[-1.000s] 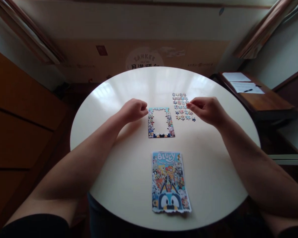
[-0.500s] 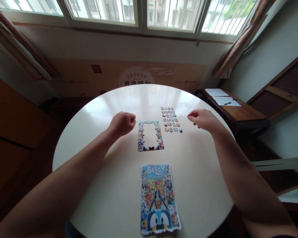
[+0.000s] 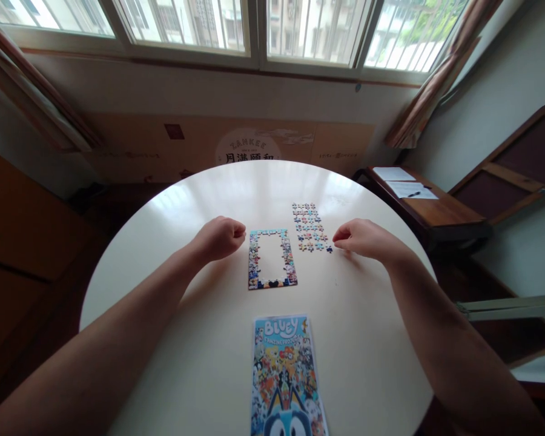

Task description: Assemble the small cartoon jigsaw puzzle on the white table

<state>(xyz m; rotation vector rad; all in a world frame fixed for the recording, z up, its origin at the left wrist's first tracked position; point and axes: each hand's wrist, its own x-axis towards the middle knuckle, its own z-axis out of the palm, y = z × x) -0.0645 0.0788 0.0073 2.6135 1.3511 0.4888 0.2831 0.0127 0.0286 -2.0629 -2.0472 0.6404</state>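
Note:
My left hand (image 3: 220,238) is curled into a fist, its thumb side close to the upper left corner of the puzzle frame (image 3: 253,266). No object shows in that fist. This frame is a joined border of colourful jigsaw pieces, with a bare middle. To its right lie loose jigsaw pieces (image 3: 309,229) in rows. My right hand (image 3: 358,237) has its fingertips drawn together just beside a dark jigsaw piece (image 3: 329,249) at the lower right of the rows. Nothing is visible between those fingertips; whether they touch the piece I cannot tell.
A printed Bluey picture sheet (image 3: 285,363) lies on the round white table (image 3: 218,363), nearest me. At the right, a wooden side table (image 3: 458,209) bears papers (image 3: 411,189) and a pen. Windows and curtains are beyond the table.
My right hand has moved left and down to the dark piece, and its fingers have come closer together. My left fist stays by the puzzle frame. The view has shifted slightly.

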